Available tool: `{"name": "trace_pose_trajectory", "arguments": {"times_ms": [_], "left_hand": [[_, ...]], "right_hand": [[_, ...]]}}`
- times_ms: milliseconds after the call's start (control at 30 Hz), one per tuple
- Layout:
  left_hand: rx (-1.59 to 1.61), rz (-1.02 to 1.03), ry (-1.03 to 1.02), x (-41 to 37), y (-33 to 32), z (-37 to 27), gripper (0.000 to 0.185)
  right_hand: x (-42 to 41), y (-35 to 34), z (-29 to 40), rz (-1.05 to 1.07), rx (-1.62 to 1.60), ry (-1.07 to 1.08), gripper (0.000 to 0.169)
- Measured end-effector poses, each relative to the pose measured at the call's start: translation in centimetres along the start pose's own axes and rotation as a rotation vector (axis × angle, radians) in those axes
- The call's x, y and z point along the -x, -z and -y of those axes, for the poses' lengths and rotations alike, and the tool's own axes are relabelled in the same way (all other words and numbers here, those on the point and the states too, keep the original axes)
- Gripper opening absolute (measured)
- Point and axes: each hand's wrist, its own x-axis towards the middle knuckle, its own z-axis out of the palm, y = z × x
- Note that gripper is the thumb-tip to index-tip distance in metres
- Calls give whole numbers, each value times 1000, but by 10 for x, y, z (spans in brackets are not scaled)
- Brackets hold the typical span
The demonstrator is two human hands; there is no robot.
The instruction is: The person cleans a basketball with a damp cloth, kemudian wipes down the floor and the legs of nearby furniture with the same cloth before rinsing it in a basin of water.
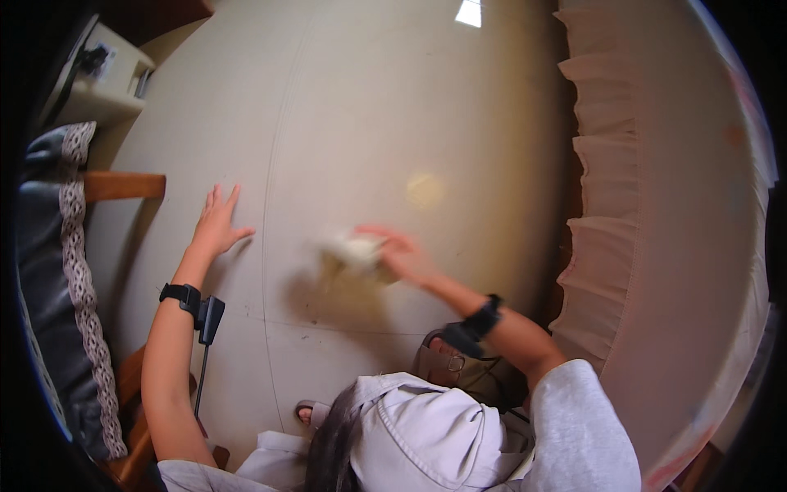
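Note:
My right hand (403, 252) is closed around a pale, blurred object (363, 249), perhaps a cloth, above the light floor (344, 154). Motion blur hides its exact kind, and darker olive parts hang below it. To the left, my left hand (218, 218) has its fingers spread and holds nothing; whether it touches the floor I cannot tell. Each wrist wears a black strap with a small dark device.
A bed with a ruffled pink skirt (605, 184) runs along the right. At left are a dark cushion with lace trim (77, 234), a wooden furniture leg (126, 186) and a cream appliance or box (117, 80). My sandalled feet are below.

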Motion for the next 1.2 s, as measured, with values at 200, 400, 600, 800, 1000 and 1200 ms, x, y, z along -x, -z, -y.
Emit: {"name": "trace_pose_trajectory", "arguments": {"times_ms": [200,400,600,800,1000,1200], "left_hand": [[-93,67,33,-7,-4,-12,106],[-116,61,26,-8,-6,-3,109],[-104,34,8,-15,-8,-6,111],[-60,-1,29,-2,-3,6,102],[364,-137,-37,-6,2,52,44],[206,-181,-114,16,21,1,39]], "right_hand": [[96,192,-6,-1309,110,150,42],[34,313,3,-1704,1019,-124,39],[-127,318,81,-1438,1327,106,39],[-238,102,110,-389,1062,731,44],[-148,-94,-4,496,1117,1007,50],[-52,-178,-79,974,590,504,34]]}}
